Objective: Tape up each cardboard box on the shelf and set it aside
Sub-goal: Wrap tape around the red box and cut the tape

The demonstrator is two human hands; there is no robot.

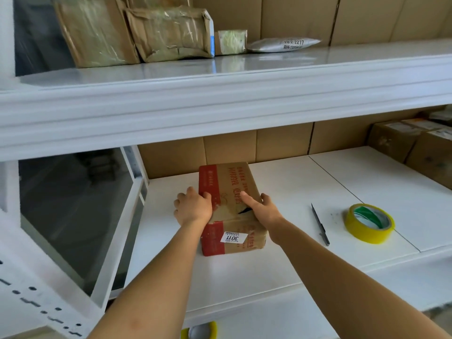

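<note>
A brown cardboard box with a red left edge, red print and a white label reading 3011 lies on the white lower shelf. Its top is torn near the middle, with a dark gap showing. My left hand grips the box's left edge, thumb on top. My right hand holds the right side, with the thumb laid across the top near the tear. A yellow roll of tape lies on the shelf to the right, apart from both hands. A dark utility knife lies between the box and the roll.
Taped brown parcels and a grey mailer bag sit on the upper shelf. More cardboard boxes stand at the lower shelf's far right. A second yellow tape roll shows at the bottom edge. White shelf uprights stand at the left.
</note>
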